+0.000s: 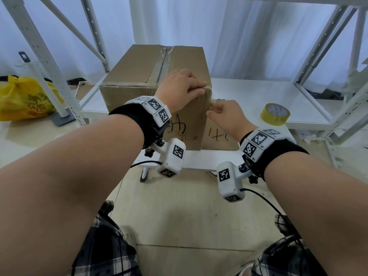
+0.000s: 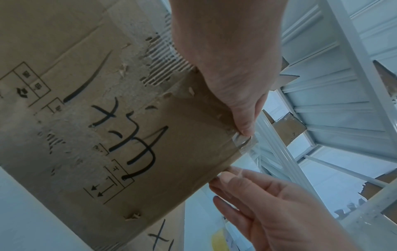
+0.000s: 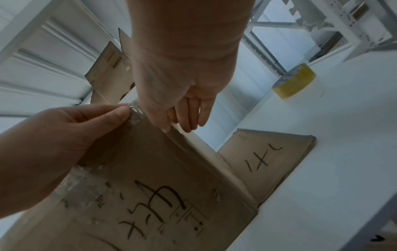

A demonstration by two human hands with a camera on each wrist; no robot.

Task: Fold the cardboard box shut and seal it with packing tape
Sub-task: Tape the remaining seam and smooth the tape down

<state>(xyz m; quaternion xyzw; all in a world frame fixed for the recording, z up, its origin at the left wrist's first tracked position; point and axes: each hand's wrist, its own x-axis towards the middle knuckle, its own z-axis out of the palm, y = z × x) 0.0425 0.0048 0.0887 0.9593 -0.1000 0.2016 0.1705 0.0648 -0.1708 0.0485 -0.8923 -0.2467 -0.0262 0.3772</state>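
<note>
The brown cardboard box (image 1: 151, 76) stands on a low white table (image 1: 201, 161), flaps folded shut, with clear tape (image 1: 162, 60) along the top seam. My left hand (image 1: 201, 88) lies on the box's near right top corner. Its thumb (image 2: 243, 130) presses a clear tape strip (image 2: 242, 142) onto the front face there. My right hand (image 1: 214, 107) sits just below, at the box's right vertical edge, fingers curled and pinching the strip's loose end (image 2: 255, 158). The right wrist view shows both hands at that corner, right hand (image 3: 178, 124) and left thumb (image 3: 121, 113).
A yellow roll of packing tape (image 1: 274, 114) lies on the white shelf to the right. A flat cardboard piece (image 1: 219, 137) with black marker writing lies beside the box base. White shelving posts (image 1: 45, 62) flank the box. A yellow bag (image 1: 25, 98) sits on the floor at left.
</note>
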